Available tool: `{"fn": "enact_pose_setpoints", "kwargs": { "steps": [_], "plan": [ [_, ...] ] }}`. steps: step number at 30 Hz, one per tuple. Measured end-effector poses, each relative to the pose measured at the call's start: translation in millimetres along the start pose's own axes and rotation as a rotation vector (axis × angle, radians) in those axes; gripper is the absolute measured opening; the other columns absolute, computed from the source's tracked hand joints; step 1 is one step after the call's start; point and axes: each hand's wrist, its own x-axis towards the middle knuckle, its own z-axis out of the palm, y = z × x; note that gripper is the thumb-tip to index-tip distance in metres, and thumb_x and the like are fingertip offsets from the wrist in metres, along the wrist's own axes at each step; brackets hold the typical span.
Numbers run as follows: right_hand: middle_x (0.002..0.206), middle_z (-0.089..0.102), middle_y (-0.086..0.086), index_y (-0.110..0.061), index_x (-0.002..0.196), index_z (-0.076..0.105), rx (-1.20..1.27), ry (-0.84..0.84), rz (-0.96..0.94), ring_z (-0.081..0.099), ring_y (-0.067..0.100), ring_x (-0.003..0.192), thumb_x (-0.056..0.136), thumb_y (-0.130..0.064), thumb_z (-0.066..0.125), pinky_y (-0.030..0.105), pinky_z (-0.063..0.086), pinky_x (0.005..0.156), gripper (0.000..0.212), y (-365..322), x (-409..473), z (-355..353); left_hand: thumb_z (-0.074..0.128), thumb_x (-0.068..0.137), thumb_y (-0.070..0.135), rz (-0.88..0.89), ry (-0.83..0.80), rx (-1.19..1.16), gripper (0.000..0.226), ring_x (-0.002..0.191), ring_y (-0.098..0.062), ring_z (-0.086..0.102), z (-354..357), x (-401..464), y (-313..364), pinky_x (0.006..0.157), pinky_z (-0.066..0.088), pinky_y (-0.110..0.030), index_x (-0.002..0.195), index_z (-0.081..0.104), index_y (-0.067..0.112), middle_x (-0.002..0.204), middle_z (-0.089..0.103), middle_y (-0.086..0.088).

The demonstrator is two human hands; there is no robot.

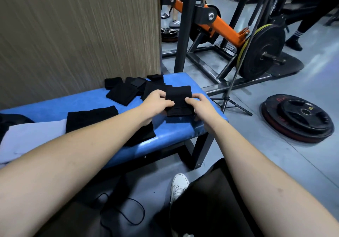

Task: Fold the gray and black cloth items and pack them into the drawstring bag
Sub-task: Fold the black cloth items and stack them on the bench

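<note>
Bare forearms without sleeves, left hand (156,104), right hand (200,106), dark trousers (211,209), white laced sneaker (178,186)

Both hands (178,106) pinch black cloth (179,99) over bench (174,128).

This is a gym. A steel machine frame (185,34) with an orange lever arm (222,27) carries a black weight plate (264,50) on a peg. More plates (298,119) lie stacked on the grey floor (275,163), beside a blue padded bench (102,100).
</note>
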Motion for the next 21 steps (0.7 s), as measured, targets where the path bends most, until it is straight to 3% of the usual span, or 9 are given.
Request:
{"fn": "enact_pose_setpoints", "kwargs": {
  "steps": [3,5,7,11,14,17,21],
  "plan": [
    [0.09,0.065,0.009,-0.012,0.12,0.054,0.199,-0.085,-0.001,0.058,0.02,0.069,0.09,-0.018,0.065,0.031,0.04,0.047,0.033,0.5,2.7,4.0,0.076,0.076,0.012,-0.031,0.013,0.021,0.039,0.064,-0.015,0.057,-13.8,-1.0,-4.1,0.073,0.059,-0.041,0.108,0.055,0.006,0.079,0.06,-0.005],
    [0.093,0.068,0.012,-0.01,0.121,0.052,0.19,-0.114,-0.029,0.061,0.024,0.073,0.089,-0.012,0.066,0.033,0.044,0.05,0.035,-2.1,2.3,11.8,0.073,0.081,0.009,-0.044,-0.006,0.086,0.03,0.055,-0.01,0.048,-24.5,-3.0,-4.7,0.057,0.046,-0.028,0.103,0.053,0.011,0.069,0.051,0.001],
    [0.088,0.068,0.009,-0.011,0.119,0.051,0.102,-0.143,-0.065,0.06,0.022,0.069,0.088,-0.011,0.066,0.033,0.043,0.053,0.034,-7.1,-0.5,22.6,0.073,0.081,0.011,-0.054,-0.008,0.158,0.038,0.052,-0.008,0.05,-37.1,-6.1,-5.2,0.053,0.039,-0.024,0.112,0.05,0.014,0.069,0.052,0.003],
    [0.076,0.059,0.001,-0.014,0.116,0.049,-0.044,-0.19,-0.097,0.051,0.013,0.057,0.088,-0.014,0.067,0.026,0.038,0.05,0.034,-17.5,-8.8,49.6,0.076,0.078,0.019,-0.003,-0.01,0.399,0.064,0.064,-0.013,0.058,-71.1,-17.5,-7.2,0.059,0.043,-0.024,0.128,0.038,0.03,0.072,0.057,0.002],
    [0.074,0.053,0.003,-0.012,0.115,0.047,-0.13,-0.238,-0.133,0.045,0.014,0.052,0.086,-0.014,0.067,0.025,0.036,0.047,0.035,-22.7,-12.2,72.0,0.073,0.079,0.029,0.026,-0.006,0.678,0.046,0.079,-0.014,0.055,-91.6,-26.5,-8.1,0.071,0.038,-0.025,0.122,0.055,0.03,0.088,0.059,0.005],
    [0.062,0.051,0.0,-0.011,0.111,0.047,-0.277,-0.255,-0.181,0.045,0.014,0.045,0.086,-0.013,0.065,0.024,0.037,0.047,0.031,-24.2,-13.5,91.5,0.066,0.08,0.039,-0.009,0.034,0.899,0.037,0.1,-0.015,0.056,-101.1,-34.0,-11.6,0.088,0.025,-0.031,0.116,0.057,0.035,0.102,0.062,0.008],
    [0.06,0.054,-0.001,-0.012,0.111,0.046,-0.42,-0.289,-0.239,0.049,0.016,0.048,0.087,-0.017,0.065,0.028,0.041,0.056,0.032,-22.3,-12.7,102.0,0.065,0.078,0.044,0.032,0.08,1.053,0.033,0.106,-0.018,0.05,-107.6,-37.5,-19.5,0.086,0.021,-0.033,0.108,0.056,0.033,0.103,0.064,0.008]
  ]
}}
